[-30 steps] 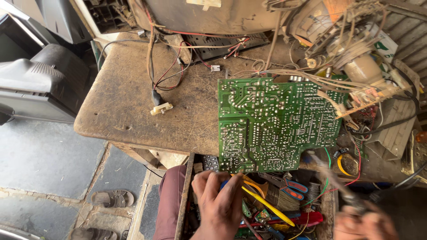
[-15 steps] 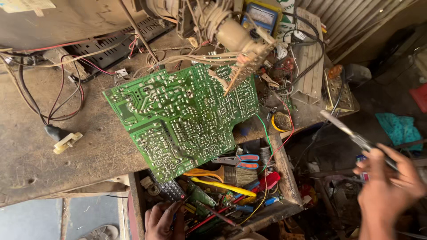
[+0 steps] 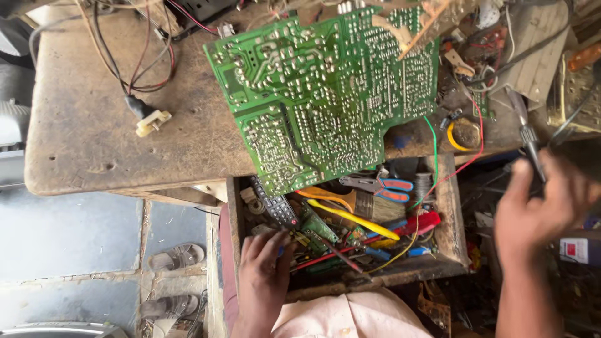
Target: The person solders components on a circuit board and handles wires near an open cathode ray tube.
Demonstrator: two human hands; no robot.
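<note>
Both my hands are low in the view, left reaching, right raised.

My left hand [image 3: 261,275] comes up from the bottom edge, palm down, back of the hand toward me, fingers [image 3: 270,243] spread and stretched forward, its grip holding nothing. My right hand [image 3: 539,209] sits higher on the right side, blurred, forearm rising straight from the bottom edge, wrist bent slightly inward. Its fingers are curled, with the thumb standing up on the left; the grip pinches a thin metal tool.
</note>
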